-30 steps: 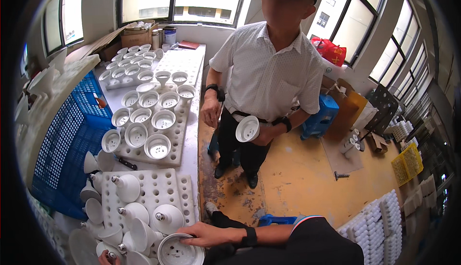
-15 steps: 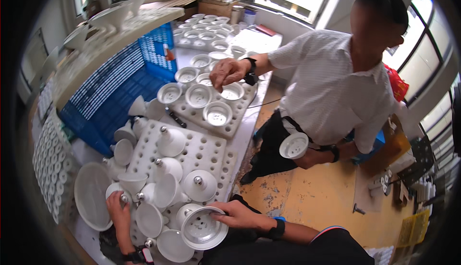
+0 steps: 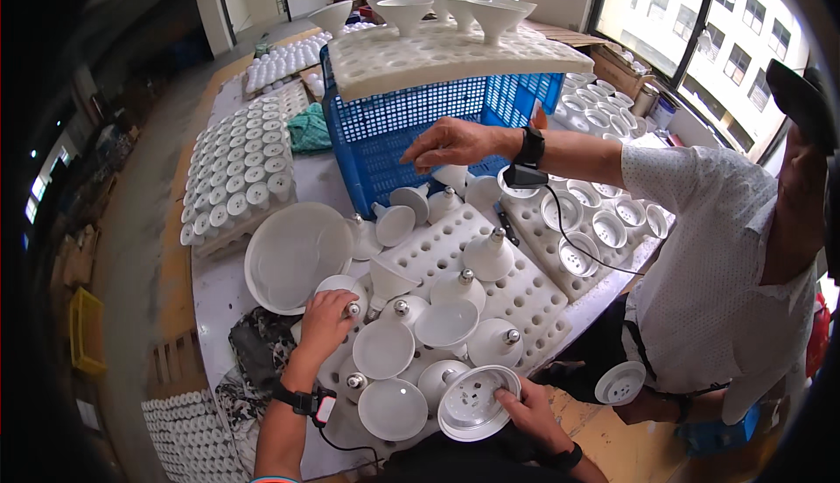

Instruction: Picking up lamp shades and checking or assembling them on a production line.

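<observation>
My left hand (image 3: 325, 324) is closed at the metal screw cap of a white cone-shaped bulb shell (image 3: 343, 287), its fingertips partly hidden. In my right hand (image 3: 530, 415) is a round white lamp housing (image 3: 473, 401), tilted so that its inner face with small dark marks shows; the thumb lies over the rim. Between the hands sit several more white bulb shells, some with screw caps up, like the shell (image 3: 490, 257), others with the wide disc face up, such as the one (image 3: 393, 409). They stand on and around a white foam board (image 3: 541, 294) with holes.
A co-worker's arm (image 3: 577, 156) reaches over the table from the right; their other hand holds a lamp housing (image 3: 620, 383). Behind stands a blue crate (image 3: 350, 177) with a foam slab (image 3: 455, 56) on top. A large white dish (image 3: 293, 255) lies left; a black-handled tool (image 3: 506, 224) lies by the board.
My view has swung left, showing more of the table's left side. The co-worker's raised hand has moved from above the far housings to in front of the blue crate. Both my hands keep their holds.
</observation>
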Action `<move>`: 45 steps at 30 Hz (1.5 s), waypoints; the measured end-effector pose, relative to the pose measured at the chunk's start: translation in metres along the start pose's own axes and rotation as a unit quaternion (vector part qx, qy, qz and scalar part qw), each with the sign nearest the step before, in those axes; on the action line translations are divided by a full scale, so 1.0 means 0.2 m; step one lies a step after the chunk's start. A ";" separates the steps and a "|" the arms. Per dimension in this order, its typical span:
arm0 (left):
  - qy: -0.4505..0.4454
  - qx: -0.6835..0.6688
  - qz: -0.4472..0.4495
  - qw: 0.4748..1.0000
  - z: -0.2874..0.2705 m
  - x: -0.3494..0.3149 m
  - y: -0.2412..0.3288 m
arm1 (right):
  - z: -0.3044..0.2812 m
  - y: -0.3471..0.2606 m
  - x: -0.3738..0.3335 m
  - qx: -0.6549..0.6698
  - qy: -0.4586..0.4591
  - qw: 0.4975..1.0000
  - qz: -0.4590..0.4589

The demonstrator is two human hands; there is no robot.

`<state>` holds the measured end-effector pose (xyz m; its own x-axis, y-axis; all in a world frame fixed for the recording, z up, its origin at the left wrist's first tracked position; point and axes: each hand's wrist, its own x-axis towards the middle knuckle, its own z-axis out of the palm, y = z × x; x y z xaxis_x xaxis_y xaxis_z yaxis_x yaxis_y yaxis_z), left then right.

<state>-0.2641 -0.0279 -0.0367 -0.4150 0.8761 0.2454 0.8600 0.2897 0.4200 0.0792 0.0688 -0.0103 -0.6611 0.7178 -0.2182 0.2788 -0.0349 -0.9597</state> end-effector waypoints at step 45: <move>-0.114 -0.303 -0.055 0.945 -0.31 -0.40 0.46 | 0.23 -0.24 0.29 0.108 -0.240 0.958 0.114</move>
<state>-0.1705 -0.0965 0.0368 -0.3580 0.9337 0.0062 0.4592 0.1703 0.8719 -0.0047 0.0807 0.0153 -0.8590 0.2744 -0.4322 0.3368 -0.3331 -0.8807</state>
